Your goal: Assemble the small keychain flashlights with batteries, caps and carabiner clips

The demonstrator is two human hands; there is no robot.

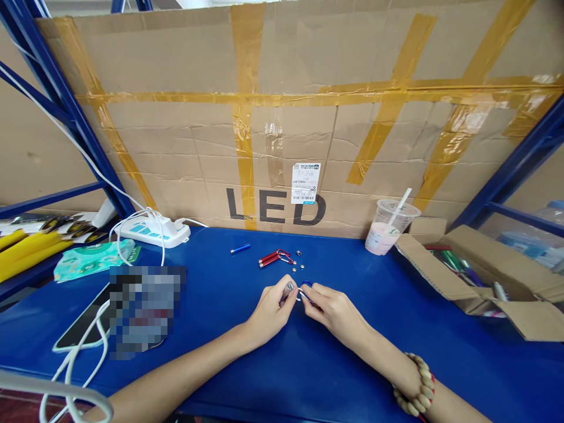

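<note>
My left hand (271,308) is closed around a small silver metal cylinder (288,287), whose end shows above the fingers. Close beside it, my right hand (337,308) pinches a blue carabiner clip (307,283); a thin silver part of it shows between the two hands. Just beyond the hands lie red metal tubes (268,259) with a red carabiner (284,255) attached. Several small silver button-like pieces (302,267) are scattered near it. To the left rests a slim blue tube (240,248). The fingers hide most of what both hands hold.
A cup of pink drink (383,232) with a straw stands at the back right, next to an open cardboard box (458,267). At left are a phone (81,320), white cables, a tissue pack (90,258) and a power strip (152,229). A large carton (198,153) walls the back.
</note>
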